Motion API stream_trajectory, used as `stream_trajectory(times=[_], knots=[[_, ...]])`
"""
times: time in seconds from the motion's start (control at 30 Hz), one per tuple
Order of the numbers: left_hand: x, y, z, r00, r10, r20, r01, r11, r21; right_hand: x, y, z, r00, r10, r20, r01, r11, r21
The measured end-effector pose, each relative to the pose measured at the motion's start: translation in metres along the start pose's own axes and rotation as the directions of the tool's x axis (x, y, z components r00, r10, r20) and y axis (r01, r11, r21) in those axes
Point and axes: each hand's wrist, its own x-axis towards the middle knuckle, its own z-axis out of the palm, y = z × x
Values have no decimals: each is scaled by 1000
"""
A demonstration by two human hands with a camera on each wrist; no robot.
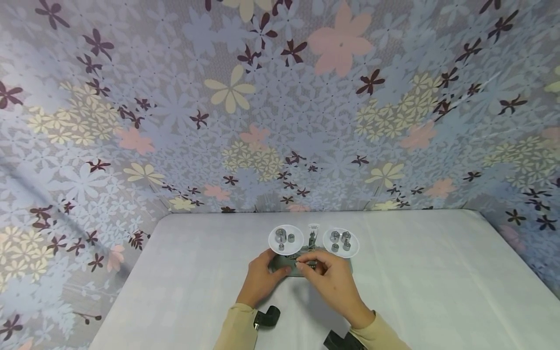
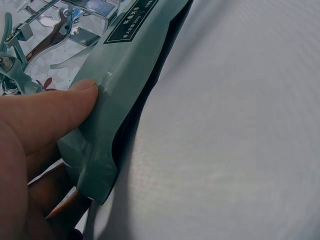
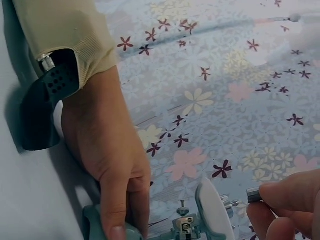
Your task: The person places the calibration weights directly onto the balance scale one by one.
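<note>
A green balance scale [image 1: 280, 265] with two white pans stands on the table in the head view. My left hand [image 1: 259, 279] grips the left end of its base. In the left wrist view the thumb [image 2: 60, 115] lies on top of the green base [image 2: 122, 85], with fingers below it. My right hand [image 1: 332, 282] is in front of the scale's middle. Between its thumb and fingers it pinches a small metal weight [image 3: 254, 195], seen in the right wrist view. Several metal weights [image 1: 335, 236] stand on the right pan, and several more [image 1: 281, 235] on the left pan.
A white cloth [image 1: 192, 262] covers the table. Behind and beside it hangs flower-patterned fabric [image 1: 262, 146]. Between the pans rises the scale's centre post with a clear plate [image 1: 313, 227]. Each wrist carries a black camera [image 1: 268, 317].
</note>
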Motion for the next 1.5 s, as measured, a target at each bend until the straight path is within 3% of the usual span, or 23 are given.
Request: stream_trajectory(times=[0.8, 1.5], knots=[[0, -3, 1, 1000, -17, 4, 17, 1000, -8, 18, -1, 10, 988, -123, -90, 110, 985, -131], [0, -2, 0, 1000, 1, -4, -1, 1000, -4, 32, 9, 20, 986, -145, -83, 115, 951, -286]])
